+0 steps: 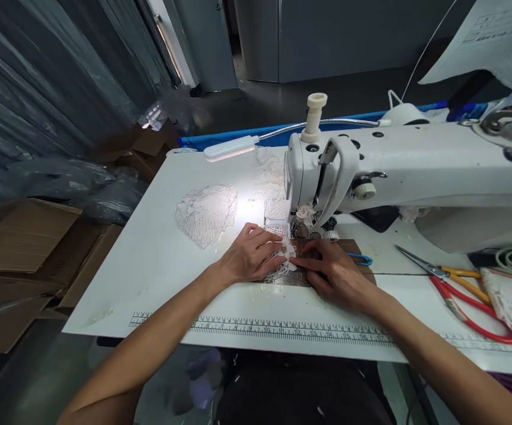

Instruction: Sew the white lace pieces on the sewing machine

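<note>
Centrally in the head view, the white lace (288,264) lies between the two hands, just in front of the needle area of the sewing machine (415,162). Its long axis appears to run from the machine toward the person. The left hand (256,254) spreads flat over its left side, fingers pointing right; the right hand (334,270) reaches its right edge with an extended finger, about equally near. Whether the right hand pinches anything, I cannot tell.

The lace (288,251) is white openwork. Black ruler marks (282,330) line the white tabletop (127,265) along its front edge.
</note>
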{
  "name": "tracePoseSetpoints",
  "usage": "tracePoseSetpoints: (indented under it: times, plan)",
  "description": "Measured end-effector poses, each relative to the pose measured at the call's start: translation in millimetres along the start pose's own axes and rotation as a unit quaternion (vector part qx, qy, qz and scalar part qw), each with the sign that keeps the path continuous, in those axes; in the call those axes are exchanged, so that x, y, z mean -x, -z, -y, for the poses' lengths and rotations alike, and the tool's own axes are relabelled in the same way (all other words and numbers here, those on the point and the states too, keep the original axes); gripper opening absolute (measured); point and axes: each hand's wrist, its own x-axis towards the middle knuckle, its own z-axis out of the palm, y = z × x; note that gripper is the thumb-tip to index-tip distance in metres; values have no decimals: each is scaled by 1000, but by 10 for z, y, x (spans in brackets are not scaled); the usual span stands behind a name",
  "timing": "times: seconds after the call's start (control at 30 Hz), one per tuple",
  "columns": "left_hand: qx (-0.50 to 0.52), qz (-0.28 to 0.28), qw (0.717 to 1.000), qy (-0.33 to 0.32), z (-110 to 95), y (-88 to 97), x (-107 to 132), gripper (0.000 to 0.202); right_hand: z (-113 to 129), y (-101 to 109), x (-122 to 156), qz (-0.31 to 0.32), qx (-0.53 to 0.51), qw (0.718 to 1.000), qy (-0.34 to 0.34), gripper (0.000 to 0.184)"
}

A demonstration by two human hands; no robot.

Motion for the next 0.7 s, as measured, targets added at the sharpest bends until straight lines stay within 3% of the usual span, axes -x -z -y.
tracePoseSetpoints:
  times: [0.23, 0.7]
  plan:
    - [-31, 59, 998, -5, -20, -15, 22, 25, -16, -38, 24, -10, 3, 1000, 0, 36]
    - [-49, 25, 998, -25, -14, -36, 22, 24, -5, -33, 14, -14, 2, 1000, 2, 37]
